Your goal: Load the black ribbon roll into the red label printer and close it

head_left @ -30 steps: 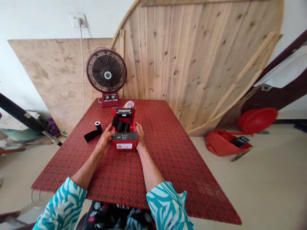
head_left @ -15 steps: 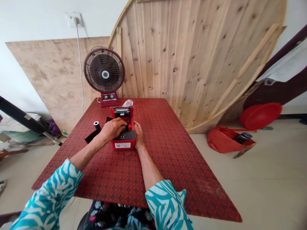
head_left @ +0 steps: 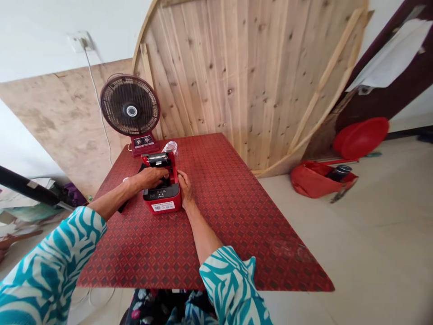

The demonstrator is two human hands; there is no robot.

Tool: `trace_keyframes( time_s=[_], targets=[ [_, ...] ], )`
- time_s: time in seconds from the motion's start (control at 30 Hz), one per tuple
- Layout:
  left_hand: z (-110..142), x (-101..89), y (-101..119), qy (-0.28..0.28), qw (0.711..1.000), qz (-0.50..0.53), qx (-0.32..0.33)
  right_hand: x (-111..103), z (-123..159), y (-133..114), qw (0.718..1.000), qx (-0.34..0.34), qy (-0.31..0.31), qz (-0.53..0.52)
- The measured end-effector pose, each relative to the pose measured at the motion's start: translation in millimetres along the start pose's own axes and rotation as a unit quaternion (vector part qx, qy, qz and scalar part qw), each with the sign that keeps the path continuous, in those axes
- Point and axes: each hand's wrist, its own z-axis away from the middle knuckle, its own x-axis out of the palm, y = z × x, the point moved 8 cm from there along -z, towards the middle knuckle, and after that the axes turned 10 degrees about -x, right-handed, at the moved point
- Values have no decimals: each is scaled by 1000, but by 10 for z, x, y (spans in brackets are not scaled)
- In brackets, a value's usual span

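Observation:
A red label printer point(head_left: 161, 197) stands on the red patterned table point(head_left: 230, 203) with its lid point(head_left: 156, 159) tipped up and back. My left hand point(head_left: 153, 176) reaches over the open bay, fingers curled down onto the black roll inside, which they mostly hide. My right hand point(head_left: 184, 188) presses against the printer's right side and holds it. A bit of the black strip point(head_left: 121, 207) shows under my left forearm.
A red table fan point(head_left: 130, 108) and a clear plastic bottle point(head_left: 169, 146) stand behind the printer. A big round wooden board point(head_left: 243, 67) leans on the wall. On the floor to the right lie a red bag point(head_left: 313, 183) and a red basin point(head_left: 360, 137).
My left hand left the printer's left side and went into the open bay onto the black roll. My head has turned, so the whole scene shifted and tilted. The right hand stayed.

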Motion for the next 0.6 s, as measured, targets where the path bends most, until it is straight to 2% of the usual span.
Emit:
trace_keyframes(
  time_s=[0.13, 0.3, 0.5, 0.6],
  targets=[
    [13, -10, 109, 0, 990, -117, 73, -13, -23, 23, 1000, -2, 5, 6],
    [-49, 41, 223, -13, 967, -234, 95, -8, -14, 9, 1000, 5, 3, 1],
    [-27, 56, 354, 35, 957, -263, 119, 2, -7, 12, 1000, 4, -5, -7],
    [-37, 69, 381, 39, 955, -261, 136, -4, -15, 35, 1000, 6, -4, -7]
  ],
)
